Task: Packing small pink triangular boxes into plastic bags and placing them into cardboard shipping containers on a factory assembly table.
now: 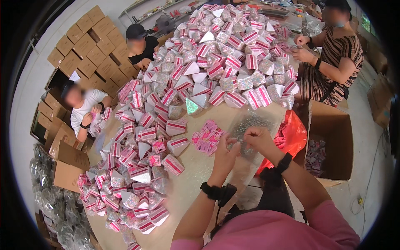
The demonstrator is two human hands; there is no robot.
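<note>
My left hand [227,153] and my right hand [259,141] are close together above the front of the table, with a small gap between them. The fingers of both are curled in a pinch. Whatever they hold is too small to make out. Just beyond them lies a clear plastic sheet or bag [263,120] with many thin, shiny small pieces on it. Left of my left hand is a spread of small pink printed cards [206,136]. A huge heap of wedge-shaped pieces [233,66], shiny silver and white with pink bands, covers much of the table.
A red plastic bag [291,135] hangs at the table's right edge, beside an open cardboard box [333,137] with pink-banded pieces inside. Co-workers sit at the left, and another person [333,58] works at the far right. Stacked cartons [85,43] stand at the back left.
</note>
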